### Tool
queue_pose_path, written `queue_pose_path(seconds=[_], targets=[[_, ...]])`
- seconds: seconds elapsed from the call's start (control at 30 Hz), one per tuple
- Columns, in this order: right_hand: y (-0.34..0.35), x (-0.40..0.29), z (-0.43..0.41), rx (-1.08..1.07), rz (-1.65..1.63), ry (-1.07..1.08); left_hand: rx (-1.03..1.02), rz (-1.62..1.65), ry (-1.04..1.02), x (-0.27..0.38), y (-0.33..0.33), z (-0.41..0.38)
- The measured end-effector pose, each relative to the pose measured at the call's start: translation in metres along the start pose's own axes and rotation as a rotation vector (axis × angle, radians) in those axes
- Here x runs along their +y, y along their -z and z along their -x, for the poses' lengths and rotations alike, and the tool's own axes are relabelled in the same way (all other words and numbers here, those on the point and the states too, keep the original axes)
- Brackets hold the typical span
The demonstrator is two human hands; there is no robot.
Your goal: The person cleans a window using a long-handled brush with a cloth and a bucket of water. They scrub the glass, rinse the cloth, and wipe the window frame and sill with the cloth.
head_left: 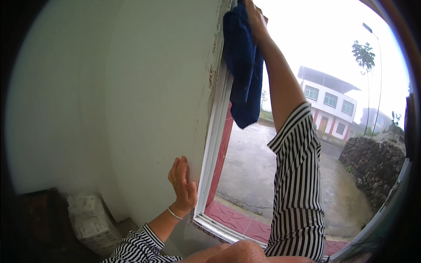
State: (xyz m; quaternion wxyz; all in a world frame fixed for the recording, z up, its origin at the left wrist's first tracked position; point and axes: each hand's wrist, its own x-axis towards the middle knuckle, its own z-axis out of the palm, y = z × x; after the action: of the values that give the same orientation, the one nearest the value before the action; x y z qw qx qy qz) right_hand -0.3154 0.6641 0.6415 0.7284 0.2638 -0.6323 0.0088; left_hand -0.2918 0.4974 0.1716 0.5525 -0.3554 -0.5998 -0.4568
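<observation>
High up at the left side of the window frame [213,131], my right hand [257,16] grips a dark blue cloth [243,72]. The cloth hangs down from the hand along the white frame, and its upper end is partly cut off by the picture's top edge. Lower down, my left hand [183,184] is raised beside the frame's lower left part, against or close to the pale wall [148,98]. Nothing is in it, and its fingers point upward. A metal bangle [175,213] circles that wrist. Both arms wear black-and-white striped sleeves.
Red tiles [230,215] line the outer sill. Plastic-wrapped packages [90,220] stand at the lower left, by a dark object [39,217]. Beyond the opening lie wet concrete paving [246,164], a stone mound [375,164] and a white building [329,102].
</observation>
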Motion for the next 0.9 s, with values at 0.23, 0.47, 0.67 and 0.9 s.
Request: queue_pose_path(seconds=[0.23,0.47,0.67,0.9], targets=[[0.010,-0.073,0.145,0.079,-0.040,0.043,0.038,-0.008,-0.021,-0.005,0.005,-0.002],[0.037,-0.153,0.293,-0.126,-0.123,-0.186,0.046,0.133,0.041,-0.004,-0.004,0.002],[0.049,-0.213,0.407,-0.347,-0.288,-0.318,0.038,0.013,0.014,-0.011,0.004,0.000],[0.082,-0.233,0.469,-0.563,-0.508,-0.390,0.088,0.037,-0.041,-0.021,-0.002,0.004]])
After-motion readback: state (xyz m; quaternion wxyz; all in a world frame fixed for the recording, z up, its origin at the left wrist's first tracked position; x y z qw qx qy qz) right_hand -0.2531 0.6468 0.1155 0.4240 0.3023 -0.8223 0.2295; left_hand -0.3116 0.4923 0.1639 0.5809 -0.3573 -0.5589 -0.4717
